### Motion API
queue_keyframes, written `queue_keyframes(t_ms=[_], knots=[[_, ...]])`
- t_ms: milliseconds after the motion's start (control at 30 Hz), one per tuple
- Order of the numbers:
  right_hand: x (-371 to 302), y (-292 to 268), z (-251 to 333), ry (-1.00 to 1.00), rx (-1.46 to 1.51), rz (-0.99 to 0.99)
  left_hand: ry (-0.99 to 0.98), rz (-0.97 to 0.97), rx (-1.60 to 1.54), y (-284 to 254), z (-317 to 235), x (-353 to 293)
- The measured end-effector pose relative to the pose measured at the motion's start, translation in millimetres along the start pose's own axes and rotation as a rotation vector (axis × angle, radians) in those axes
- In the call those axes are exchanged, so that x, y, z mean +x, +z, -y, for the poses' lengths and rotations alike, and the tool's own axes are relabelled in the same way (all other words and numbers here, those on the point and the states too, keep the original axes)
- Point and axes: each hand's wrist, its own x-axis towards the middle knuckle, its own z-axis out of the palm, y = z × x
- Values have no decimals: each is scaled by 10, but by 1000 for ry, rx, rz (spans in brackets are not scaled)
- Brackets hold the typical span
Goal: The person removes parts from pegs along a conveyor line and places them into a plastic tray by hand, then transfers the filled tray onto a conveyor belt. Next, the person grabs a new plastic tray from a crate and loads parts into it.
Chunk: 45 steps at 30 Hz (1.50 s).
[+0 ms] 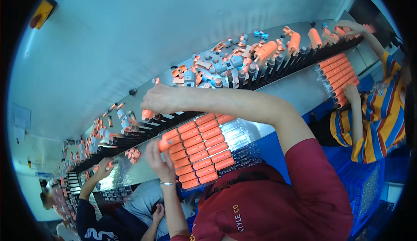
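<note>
The person's two hands hold one orange piece each: one in the left hand (155, 157), one in the right hand (163, 98). Over twenty orange cylinders (199, 149) fill one clear tray (238, 137). One bracelet (167, 183), one yellow box (44, 13) and one red button (35, 21) show. Small loose parts (213, 65) overlap beyond counting.
</note>
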Motion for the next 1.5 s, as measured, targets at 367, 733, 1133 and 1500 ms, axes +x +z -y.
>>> queue_keyframes(t_ms=[367,733,1133,1500], knots=[[-198,350,567,-428,-41,-235,-53,277,-336,488,-820,-582],[-1756,2,405,168,-83,-339,212,418,-304,1849,-1013,-408],[-1635,-722,-294,203,-93,-163,189,395,-376,1684,-1090,-241],[-1274,-40,368,39,-359,-659,179,358,-312,1733,-1038,-301]])
